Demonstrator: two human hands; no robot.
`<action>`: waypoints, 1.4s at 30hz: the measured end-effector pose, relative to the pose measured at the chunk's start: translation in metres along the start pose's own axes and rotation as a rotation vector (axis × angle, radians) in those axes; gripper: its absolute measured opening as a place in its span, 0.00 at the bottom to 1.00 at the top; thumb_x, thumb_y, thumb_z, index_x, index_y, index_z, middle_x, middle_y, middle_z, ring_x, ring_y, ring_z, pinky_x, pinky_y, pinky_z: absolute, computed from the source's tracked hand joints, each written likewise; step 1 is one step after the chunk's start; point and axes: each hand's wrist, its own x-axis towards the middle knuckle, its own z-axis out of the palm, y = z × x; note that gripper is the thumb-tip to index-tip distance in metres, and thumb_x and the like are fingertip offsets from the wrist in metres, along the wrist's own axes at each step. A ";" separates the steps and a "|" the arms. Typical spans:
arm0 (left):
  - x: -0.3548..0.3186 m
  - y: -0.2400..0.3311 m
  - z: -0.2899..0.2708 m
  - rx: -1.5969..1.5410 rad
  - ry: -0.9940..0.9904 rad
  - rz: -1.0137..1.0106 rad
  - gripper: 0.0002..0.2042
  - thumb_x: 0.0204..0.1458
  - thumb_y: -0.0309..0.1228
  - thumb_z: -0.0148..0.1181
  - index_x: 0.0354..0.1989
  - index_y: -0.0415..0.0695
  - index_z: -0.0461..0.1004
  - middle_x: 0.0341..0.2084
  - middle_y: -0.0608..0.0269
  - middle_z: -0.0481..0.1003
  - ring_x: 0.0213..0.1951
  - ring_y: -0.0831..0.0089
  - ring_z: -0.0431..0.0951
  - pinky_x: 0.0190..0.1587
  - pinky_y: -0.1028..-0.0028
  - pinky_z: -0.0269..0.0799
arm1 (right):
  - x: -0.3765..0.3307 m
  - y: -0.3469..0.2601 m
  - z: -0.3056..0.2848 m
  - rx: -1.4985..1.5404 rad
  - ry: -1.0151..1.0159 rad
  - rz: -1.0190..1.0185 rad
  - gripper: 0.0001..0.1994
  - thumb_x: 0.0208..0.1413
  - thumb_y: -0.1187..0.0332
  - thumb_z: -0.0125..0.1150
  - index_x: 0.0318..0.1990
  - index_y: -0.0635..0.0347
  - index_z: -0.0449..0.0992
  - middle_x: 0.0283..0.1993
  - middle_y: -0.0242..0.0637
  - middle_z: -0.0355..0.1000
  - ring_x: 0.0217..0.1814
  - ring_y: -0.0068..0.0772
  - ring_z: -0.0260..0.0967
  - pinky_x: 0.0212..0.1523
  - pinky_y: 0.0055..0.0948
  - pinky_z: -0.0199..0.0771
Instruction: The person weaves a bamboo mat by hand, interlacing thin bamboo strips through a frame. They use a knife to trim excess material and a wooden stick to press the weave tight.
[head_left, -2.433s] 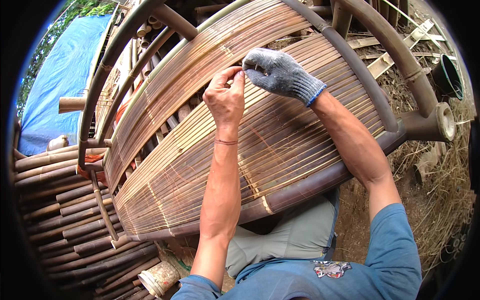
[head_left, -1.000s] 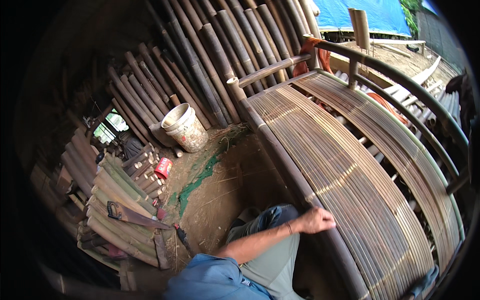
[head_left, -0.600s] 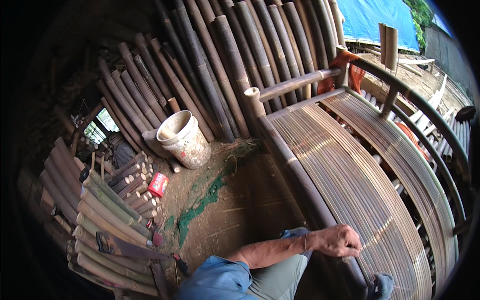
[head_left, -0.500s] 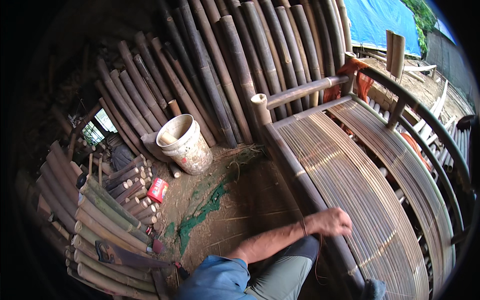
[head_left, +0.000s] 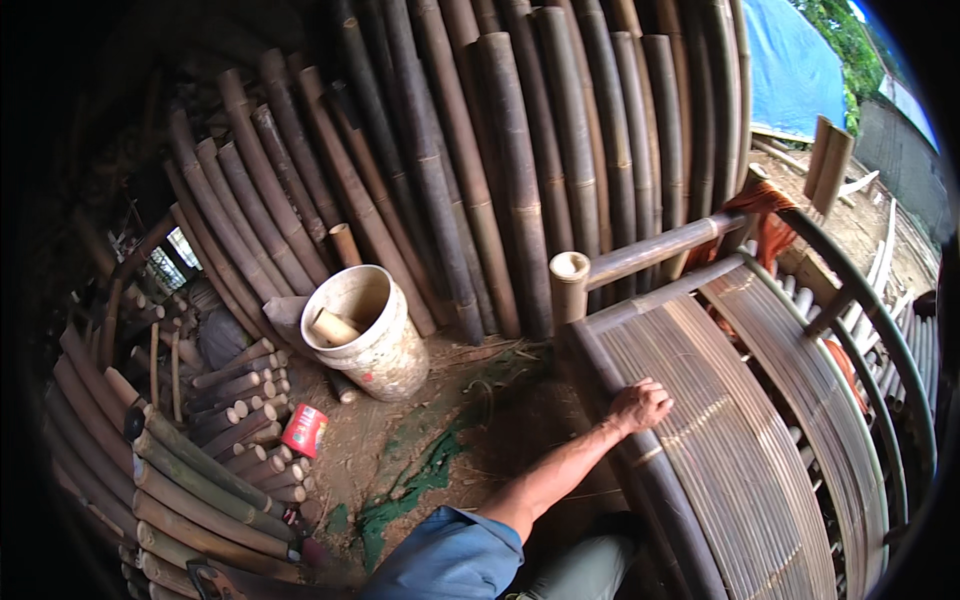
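My left hand (head_left: 640,405) is closed in a fist over the left part of a bamboo bench's slatted seat (head_left: 700,380), just inside the thick dark bamboo rail (head_left: 655,470). Whatever its fingers hold, if anything, is hidden. My bare forearm (head_left: 560,470) reaches up and to the right out of a blue sleeve (head_left: 450,555), crossing over that rail. The seat is made of long, thin brown strips laid side by side. Nothing of my right hand shows.
Tall dark bamboo poles (head_left: 520,190) lean behind a dirty white bucket (head_left: 365,330). To the left are a red container (head_left: 305,430), stacked bamboo pieces (head_left: 215,485) and a saw (head_left: 235,580). Green netting (head_left: 430,470) lies on the ground. The bench's armrest (head_left: 665,245) rises at its far end.
My left hand has moved away along the seat toward the far armrest, still closed. The view has shifted, and the grey-blue thing at the bench's near edge is out of sight.
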 end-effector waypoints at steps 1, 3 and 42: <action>0.008 0.004 0.000 -0.036 0.008 0.017 0.13 0.57 0.35 0.58 0.21 0.42 0.73 0.25 0.56 0.75 0.35 0.57 0.77 0.42 0.60 0.75 | -0.002 -0.006 0.000 -0.005 0.005 0.010 0.17 0.65 0.51 0.51 0.44 0.51 0.79 0.38 0.51 0.78 0.40 0.56 0.74 0.41 0.48 0.74; 0.010 0.008 -0.010 -0.062 -0.061 -0.035 0.13 0.57 0.34 0.58 0.21 0.41 0.73 0.25 0.56 0.75 0.35 0.55 0.78 0.41 0.59 0.75 | 0.001 -0.020 0.001 -0.004 0.022 0.014 0.18 0.65 0.51 0.51 0.45 0.52 0.80 0.40 0.53 0.77 0.41 0.56 0.74 0.41 0.46 0.75; 0.001 -0.008 -0.009 -0.051 0.122 -0.049 0.12 0.55 0.30 0.59 0.21 0.41 0.73 0.22 0.52 0.76 0.31 0.51 0.78 0.37 0.56 0.75 | -0.054 -0.287 -0.050 0.980 -0.703 -0.706 0.14 0.55 0.70 0.63 0.48 0.67 0.76 0.44 0.44 0.76 0.48 0.45 0.73 0.50 0.38 0.73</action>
